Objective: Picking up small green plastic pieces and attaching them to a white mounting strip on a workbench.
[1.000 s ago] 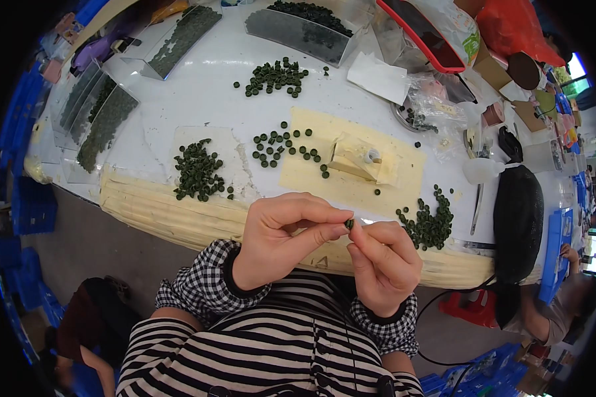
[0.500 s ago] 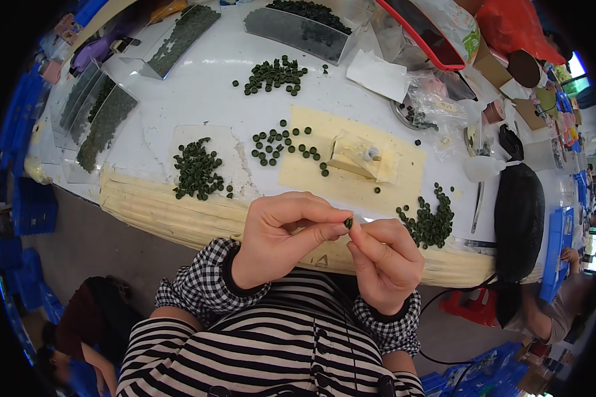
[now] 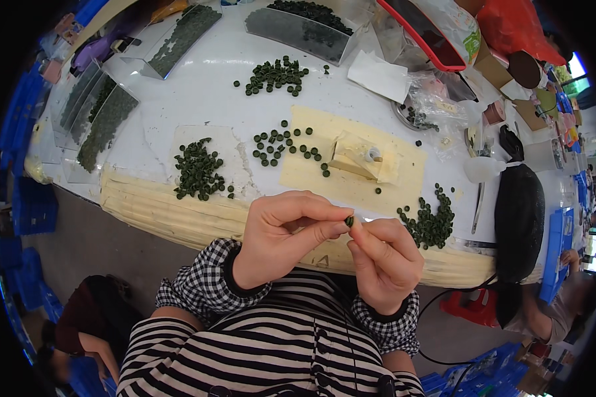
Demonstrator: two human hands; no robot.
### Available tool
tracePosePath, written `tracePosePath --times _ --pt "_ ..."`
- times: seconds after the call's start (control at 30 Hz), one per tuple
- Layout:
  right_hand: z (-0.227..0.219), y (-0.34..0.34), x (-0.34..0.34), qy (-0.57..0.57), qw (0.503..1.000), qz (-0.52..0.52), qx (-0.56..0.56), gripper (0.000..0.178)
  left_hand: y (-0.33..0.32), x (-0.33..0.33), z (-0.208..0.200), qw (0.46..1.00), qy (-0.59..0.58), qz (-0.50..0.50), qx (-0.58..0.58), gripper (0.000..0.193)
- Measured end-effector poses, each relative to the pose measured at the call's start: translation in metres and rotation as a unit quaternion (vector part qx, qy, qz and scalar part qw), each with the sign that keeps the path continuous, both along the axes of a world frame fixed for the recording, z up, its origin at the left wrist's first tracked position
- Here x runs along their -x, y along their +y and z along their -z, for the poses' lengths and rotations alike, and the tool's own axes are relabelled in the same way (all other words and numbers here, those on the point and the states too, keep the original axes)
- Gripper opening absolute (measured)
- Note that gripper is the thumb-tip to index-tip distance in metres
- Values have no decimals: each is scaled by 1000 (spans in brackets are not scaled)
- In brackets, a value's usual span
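Note:
In front of my body, over the table's near edge, a small dark green round part (image 3: 349, 221) is pinched at my fingertips. My left hand (image 3: 288, 231) grips it between thumb and forefinger from the left. From the right, the closed fingers of my right hand (image 3: 387, 255) press against the same part. Its right side is partly hidden by the fingertips. Nearest to my right hand lies a heap of similar green parts (image 3: 432, 221); another pile (image 3: 198, 169) lies beyond my left hand, to the left. Several loose green parts (image 3: 269, 147) are spread between them.
A yellow sheet (image 3: 304, 173) carries a tape-wrapped block (image 3: 354, 157) with a white nozzle-like piece. Farther back are another green pile (image 3: 276, 76), clear trays (image 3: 298, 33) of parts and a red-edged phone-like object (image 3: 430, 40). At right are tweezers (image 3: 478, 208) and a black bag (image 3: 520, 221).
My hands hold nearly the same pose around the small green part. At lower left, another person's arm has shifted slightly.

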State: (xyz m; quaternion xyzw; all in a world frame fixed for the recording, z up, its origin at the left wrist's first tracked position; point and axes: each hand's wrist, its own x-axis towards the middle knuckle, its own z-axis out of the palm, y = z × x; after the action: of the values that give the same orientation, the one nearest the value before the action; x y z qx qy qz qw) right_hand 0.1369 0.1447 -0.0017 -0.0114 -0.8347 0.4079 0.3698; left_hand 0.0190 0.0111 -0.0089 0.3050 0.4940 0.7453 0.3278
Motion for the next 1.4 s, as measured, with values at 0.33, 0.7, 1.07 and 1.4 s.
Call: tracePosePath --times 0.33,0.7,1.07,1.4 --pt "-30 29 26 -56 982 158 -91 27 -2 9 10 929 -350 87 -78 24" --pt "-44 27 38 12 966 211 -147 15 -6 13 12 902 -398 128 -105 26" --pt "-31 -1 34 64 984 -8 169 10 -4 12 6 903 -402 122 -87 24" --pt "-28 0 34 54 988 4 142 10 -3 12 10 906 -387 136 -105 24"
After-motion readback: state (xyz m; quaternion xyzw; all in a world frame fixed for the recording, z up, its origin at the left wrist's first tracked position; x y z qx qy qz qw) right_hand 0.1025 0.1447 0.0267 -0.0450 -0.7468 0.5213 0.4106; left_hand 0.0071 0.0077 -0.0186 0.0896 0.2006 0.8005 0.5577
